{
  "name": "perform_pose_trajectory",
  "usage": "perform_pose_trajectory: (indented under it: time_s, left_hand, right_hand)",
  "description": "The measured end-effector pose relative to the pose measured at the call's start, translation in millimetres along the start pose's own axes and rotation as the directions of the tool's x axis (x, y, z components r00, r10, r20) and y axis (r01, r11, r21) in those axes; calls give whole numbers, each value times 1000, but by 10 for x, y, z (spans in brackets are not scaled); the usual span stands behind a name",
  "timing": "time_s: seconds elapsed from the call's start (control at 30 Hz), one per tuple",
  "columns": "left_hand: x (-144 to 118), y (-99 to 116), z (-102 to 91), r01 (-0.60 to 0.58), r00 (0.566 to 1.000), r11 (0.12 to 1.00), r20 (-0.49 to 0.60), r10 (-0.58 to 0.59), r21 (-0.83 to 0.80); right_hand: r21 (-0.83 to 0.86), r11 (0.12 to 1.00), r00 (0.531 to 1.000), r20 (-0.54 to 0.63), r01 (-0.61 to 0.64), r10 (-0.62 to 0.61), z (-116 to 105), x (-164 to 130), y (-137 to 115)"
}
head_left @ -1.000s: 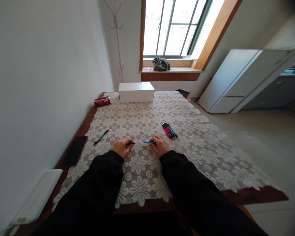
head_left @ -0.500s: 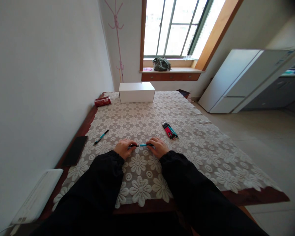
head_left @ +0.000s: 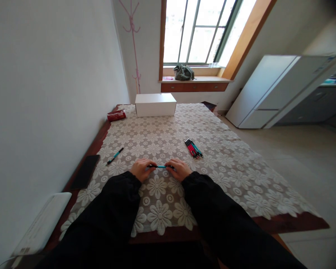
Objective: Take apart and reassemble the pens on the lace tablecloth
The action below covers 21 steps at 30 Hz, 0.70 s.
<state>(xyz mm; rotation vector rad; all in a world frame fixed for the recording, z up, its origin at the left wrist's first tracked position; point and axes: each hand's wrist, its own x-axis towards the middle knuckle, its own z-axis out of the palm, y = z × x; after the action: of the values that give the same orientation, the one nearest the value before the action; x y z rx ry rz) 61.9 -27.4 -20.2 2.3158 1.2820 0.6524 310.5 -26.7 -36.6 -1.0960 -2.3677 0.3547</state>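
Note:
Near the front of the table, my left hand [head_left: 141, 169] and my right hand [head_left: 179, 169] face each other. Between them a pen with a blue barrel [head_left: 161, 166] lies level, just over the cloth. The left fingers pinch its black end, and the right fingers close on the opposite black end, partly hiding it. To the left lies another blue and black pen [head_left: 115, 155]. Several black, red and teal pens [head_left: 193, 148] rest side by side in a bunch beyond my right hand.
A white lace cloth [head_left: 160, 216] covers the table. At its far end stand a white box [head_left: 156, 108] and a red packet [head_left: 117, 115]. A dark phone [head_left: 86, 172] and a white device [head_left: 43, 224] lie along the left edge by the wall.
My right hand has shifted slightly left toward the left hand. The pale gap between the pen's left black part and its blue barrel has closed.

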Motion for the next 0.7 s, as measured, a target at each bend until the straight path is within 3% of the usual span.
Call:
perform_pose_trajectory:
  time_s: [0.47, 0.7]
  left_hand:
    - [0, 3, 6, -32, 999, 999, 35, 33, -15]
    - [-4, 1, 4, -46, 999, 998, 16, 47, -49]
  right_hand:
    - [112, 990, 996, 41, -84, 80, 31, -4, -30]
    - [109, 994, 999, 29, -27, 24, 31, 4, -7]
